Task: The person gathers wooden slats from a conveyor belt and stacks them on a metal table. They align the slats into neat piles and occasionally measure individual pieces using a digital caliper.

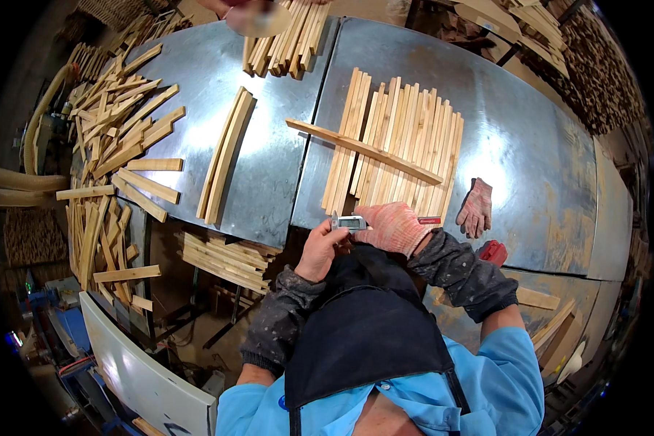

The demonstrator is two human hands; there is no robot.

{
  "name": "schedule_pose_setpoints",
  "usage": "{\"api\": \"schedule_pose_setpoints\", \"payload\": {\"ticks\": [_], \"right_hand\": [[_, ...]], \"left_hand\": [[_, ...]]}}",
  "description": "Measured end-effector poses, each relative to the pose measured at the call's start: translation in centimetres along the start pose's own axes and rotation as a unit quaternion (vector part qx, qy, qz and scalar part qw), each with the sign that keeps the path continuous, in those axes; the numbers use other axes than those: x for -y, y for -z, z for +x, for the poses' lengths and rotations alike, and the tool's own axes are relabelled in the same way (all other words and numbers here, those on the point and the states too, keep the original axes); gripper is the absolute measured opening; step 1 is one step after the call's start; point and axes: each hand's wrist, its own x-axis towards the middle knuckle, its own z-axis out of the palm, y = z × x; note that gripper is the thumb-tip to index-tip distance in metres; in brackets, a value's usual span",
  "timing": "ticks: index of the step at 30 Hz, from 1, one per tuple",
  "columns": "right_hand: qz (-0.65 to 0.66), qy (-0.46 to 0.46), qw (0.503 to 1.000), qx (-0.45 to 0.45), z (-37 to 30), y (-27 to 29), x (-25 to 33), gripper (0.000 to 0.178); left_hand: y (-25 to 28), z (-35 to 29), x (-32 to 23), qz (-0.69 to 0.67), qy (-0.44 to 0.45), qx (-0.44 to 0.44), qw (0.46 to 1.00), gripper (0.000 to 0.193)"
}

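At the table's near edge, in front of my dark apron, a digital caliper [352,223] with a small grey display is held between both hands. My bare left hand [318,249] pinches its left end between thumb and fingers. My right hand [391,226], in a pinkish knit glove, is closed round it from the right. A short red strip [429,220] sticks out beyond the glove; what it belongs to is hidden. Just ahead lies a row of wooden strips [400,152] side by side, with one longer strip [367,151] slanting across the top.
An empty glove [477,208] and a red object [493,253] lie to the right on the metal table [516,152]. Two strips [226,156] and a jumbled wood pile [116,138] are on the left. A person's hand [218,6] shows near a far bundle [287,40].
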Motion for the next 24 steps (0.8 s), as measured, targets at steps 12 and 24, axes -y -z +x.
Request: {"api": "schedule_pose_setpoints", "payload": {"ticks": [12, 24], "right_hand": [[-0.031, -0.031, 0.998, 0.034, 1.3, -2.7, -0.3, 0.039], [-0.03, -0.037, 0.998, 0.047, 2.1, -2.7, -0.5, 0.04]], "left_hand": [[-1.2, 1.4, 2.7, 0.044, -0.013, -0.087, 0.995, 0.019], [-0.9, 2.0, 2.8, 0.036, -0.018, -0.077, 0.996, 0.023]]}}
